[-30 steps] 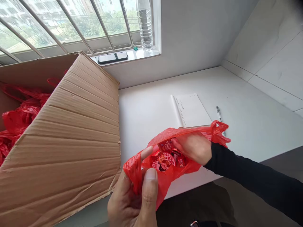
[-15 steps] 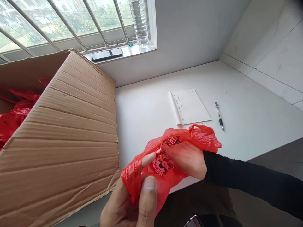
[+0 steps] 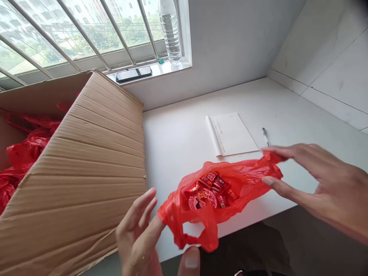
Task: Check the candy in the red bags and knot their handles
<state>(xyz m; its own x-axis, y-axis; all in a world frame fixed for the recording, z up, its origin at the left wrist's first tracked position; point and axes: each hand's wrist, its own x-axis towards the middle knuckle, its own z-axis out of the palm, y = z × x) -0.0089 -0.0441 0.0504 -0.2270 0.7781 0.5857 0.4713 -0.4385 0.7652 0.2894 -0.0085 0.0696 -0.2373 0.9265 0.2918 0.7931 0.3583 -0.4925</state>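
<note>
The red bag [image 3: 250, 176] is lying at the table [image 3: 172, 142], on the near side of the open notebook [image 3: 237, 134], its mouth facing up and its long axis running from left to right across the notebook's near edge. Inside the bag, small red packets [image 3: 220, 184] are showing beside a round pink piece [image 3: 201, 197]. My left hand [image 3: 139, 239], nearer and to the left of the notebook, is standing open, index finger reaching into the gathered left end of the bag, thumb apart from it. A handle loop is hanging just beside that thumb; whether they are touching, I cannot tell. My right hand [image 3: 339, 191] is lying nearer the notebook, to its right, thumb and fingertips touching the bag's right end from opposite sides; I cannot tell how firmly it is gripping. The bag is thus lying between both hands: rightward from my left, leftward from my right. The pen [image 3: 265, 136] is resting right of the notebook, the cardboard box [image 3: 109, 161] standing to its left.
</note>
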